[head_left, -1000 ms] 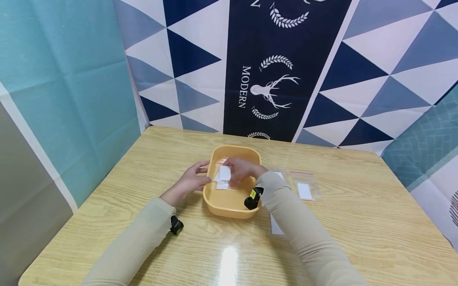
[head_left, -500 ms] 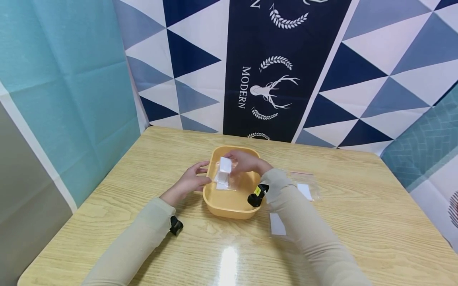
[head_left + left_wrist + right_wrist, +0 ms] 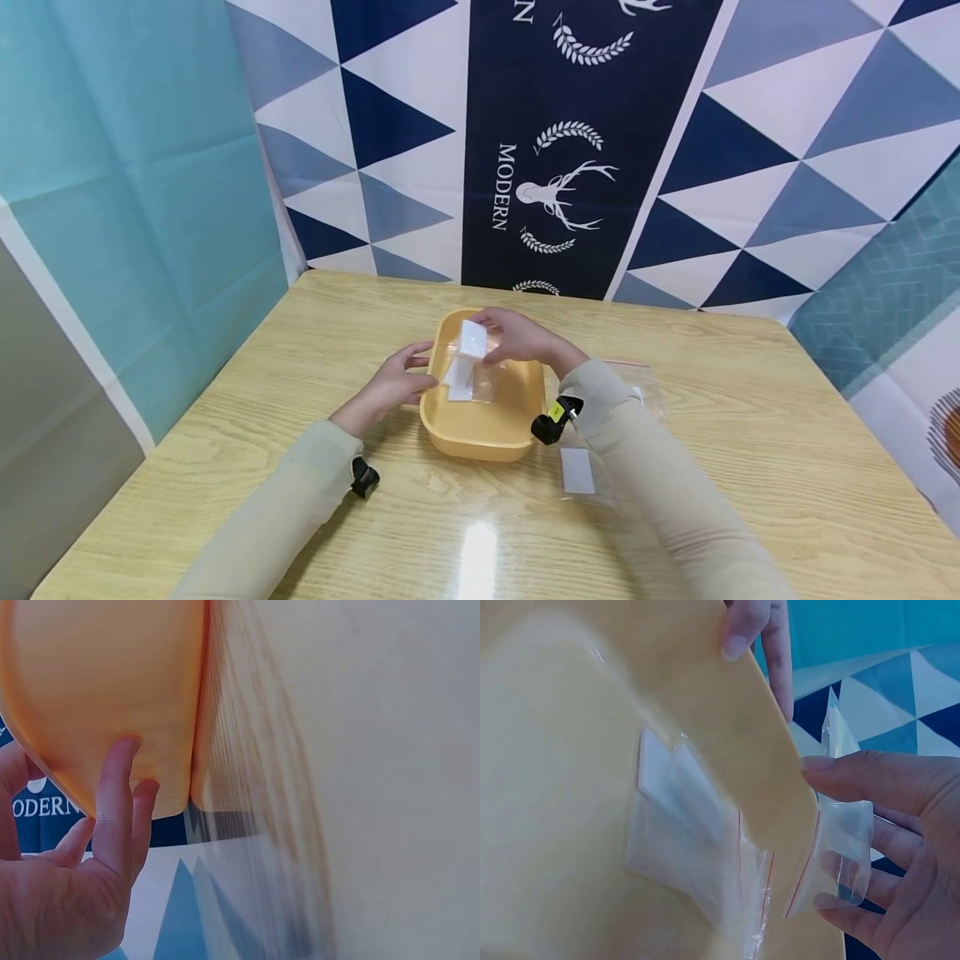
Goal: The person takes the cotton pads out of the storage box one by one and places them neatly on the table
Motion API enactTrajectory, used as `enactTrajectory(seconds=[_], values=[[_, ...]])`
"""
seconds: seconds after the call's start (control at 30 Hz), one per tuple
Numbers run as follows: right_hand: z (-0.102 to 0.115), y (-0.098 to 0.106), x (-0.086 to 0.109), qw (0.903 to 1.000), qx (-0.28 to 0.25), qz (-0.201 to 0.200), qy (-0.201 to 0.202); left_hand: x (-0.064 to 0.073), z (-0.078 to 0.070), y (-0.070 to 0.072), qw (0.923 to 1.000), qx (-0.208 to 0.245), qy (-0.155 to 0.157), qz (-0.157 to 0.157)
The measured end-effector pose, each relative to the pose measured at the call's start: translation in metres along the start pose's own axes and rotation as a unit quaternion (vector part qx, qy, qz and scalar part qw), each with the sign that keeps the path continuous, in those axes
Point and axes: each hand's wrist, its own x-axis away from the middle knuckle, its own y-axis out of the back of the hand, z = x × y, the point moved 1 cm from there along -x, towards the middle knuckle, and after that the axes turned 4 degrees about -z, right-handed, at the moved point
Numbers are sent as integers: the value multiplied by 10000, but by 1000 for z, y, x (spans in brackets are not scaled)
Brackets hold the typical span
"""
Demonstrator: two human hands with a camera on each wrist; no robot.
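Observation:
A yellow-orange plastic basin point(image 3: 483, 448) stands on the table. My left hand point(image 3: 393, 379) holds its left side, thumb over the rim and fingers point(image 3: 116, 787) against the outer wall. Above the basin's far left part, my right hand point(image 3: 521, 337) pinches a small clear zip bag point(image 3: 473, 339) with a white piece inside. In the right wrist view this bag point(image 3: 847, 847) lies between thumb and fingers, its red seal line facing the basin wall. Below it, a few similar zip bags point(image 3: 682, 802) overlap on the basin floor.
Right of the basin, another zip bag with a white card point(image 3: 577, 471) lies on the table. Farther back a second clear bag point(image 3: 647, 385) is partly hidden by my right sleeve. A patterned cloth point(image 3: 397, 167) hangs behind the table.
My right hand has moved up and away from the bags in the basin, with one zip bag in its fingers. My left hand stays at the basin's left side.

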Motion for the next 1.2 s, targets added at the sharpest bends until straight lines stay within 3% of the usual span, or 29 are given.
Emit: enactTrajectory(seconds=[0.63, 1.07, 1.2], values=[[19, -1, 45, 9968, -416, -684, 64, 1, 0, -1, 9999, -141, -17, -42], [10, 8, 90, 9941, -405, -939, 375, 4, -2, -2, 10000, -56, -3, -30], [3, 12, 104, 9934, -393, -1047, 265, 4, -1, -2, 10000, -77, -16, -11]])
